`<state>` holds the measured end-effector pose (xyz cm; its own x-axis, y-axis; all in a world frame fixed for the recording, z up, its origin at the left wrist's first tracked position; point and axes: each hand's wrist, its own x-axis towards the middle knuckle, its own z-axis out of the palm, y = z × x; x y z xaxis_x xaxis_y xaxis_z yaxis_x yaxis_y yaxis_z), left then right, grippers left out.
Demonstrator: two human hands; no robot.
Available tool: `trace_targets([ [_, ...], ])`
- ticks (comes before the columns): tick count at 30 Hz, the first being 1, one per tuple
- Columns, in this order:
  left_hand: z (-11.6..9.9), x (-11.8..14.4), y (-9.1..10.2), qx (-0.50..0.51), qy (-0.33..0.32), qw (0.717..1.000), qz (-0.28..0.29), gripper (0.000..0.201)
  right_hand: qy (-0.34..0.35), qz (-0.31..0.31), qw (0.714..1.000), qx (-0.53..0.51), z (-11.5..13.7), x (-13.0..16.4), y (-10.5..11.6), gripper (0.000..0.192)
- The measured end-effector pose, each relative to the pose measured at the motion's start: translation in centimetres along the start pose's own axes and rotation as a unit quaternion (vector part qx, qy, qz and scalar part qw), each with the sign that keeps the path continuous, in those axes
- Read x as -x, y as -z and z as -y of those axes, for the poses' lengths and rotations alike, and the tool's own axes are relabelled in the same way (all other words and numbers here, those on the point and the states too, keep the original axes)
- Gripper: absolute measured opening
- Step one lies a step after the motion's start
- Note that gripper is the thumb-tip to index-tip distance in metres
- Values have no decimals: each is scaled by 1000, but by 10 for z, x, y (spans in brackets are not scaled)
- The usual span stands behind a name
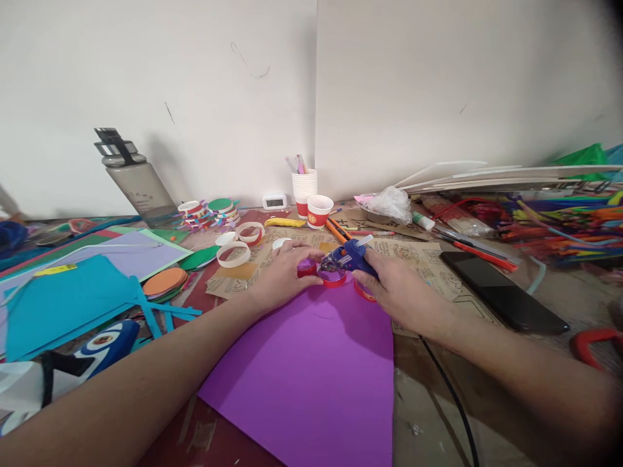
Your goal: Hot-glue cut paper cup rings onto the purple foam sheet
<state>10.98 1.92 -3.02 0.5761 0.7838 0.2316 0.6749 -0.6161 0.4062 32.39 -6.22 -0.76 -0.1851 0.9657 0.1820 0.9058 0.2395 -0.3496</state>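
Observation:
My right hand (pixel 396 285) is wrapped round a blue glue gun (pixel 346 255), whose nozzle end points left and down. A black cord (pixel 450 383) trails from below my right forearm. My left hand (pixel 285 275) has its thumb and fingers closed about a red paper ring (pixel 306 271) at the far edge of a purple sheet (pixel 311 376). Beside it on the sheet, a second red ring (pixel 335 282) lies under the nozzle. Another red ring (pixel 364 292) is partly hidden by my right hand.
White paper rings (pixel 233 255) and paper cups (pixel 320 212) stand beyond my hands. Blue sheets (pixel 68 305) and a grey bottle (pixel 141 178) are at left. A black phone (pixel 503 292), a red-handled cutter (pixel 487 255) and colourful pipe cleaners (pixel 574 227) lie at right.

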Motion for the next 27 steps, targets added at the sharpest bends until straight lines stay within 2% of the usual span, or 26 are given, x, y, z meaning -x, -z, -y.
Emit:
trace_targets([
  [27, 0, -2, -1, 8, -3, 1000, 4, 44, 1, -11, 999, 33, -1, -2, -4, 21],
])
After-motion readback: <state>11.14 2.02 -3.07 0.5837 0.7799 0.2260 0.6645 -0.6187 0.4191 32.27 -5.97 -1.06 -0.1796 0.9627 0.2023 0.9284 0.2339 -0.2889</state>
